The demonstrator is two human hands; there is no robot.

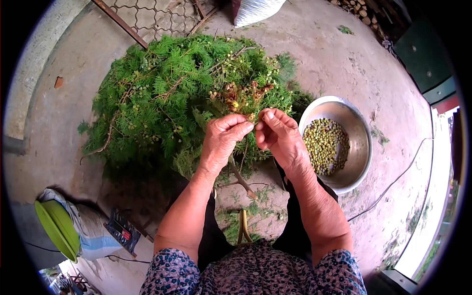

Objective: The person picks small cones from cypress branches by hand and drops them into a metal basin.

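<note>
My left hand point(223, 137) is closed, thumb and forefinger pinching a thin green sprig near the middle of the view. Close beside it on the right, my right hand point(282, 135) is also closed, its thumb pressed to the forefinger; whatever lies between those fingertips is too small to make out. Just beyond the fingers is a cluster of brown and yellowish seed cones point(237, 97) on a branch. Both hands are over the near side of a large heap of green conifer branches point(162, 93) with small pale cones among the foliage.
A metal basin point(361, 147) stands right of my right hand, with many small green-yellow cones point(324, 145) inside. A bare branch stem point(241, 179) points toward me. At lower left are a green basin point(54, 228) and a sack point(96, 226). A cable point(393, 184) runs along the right.
</note>
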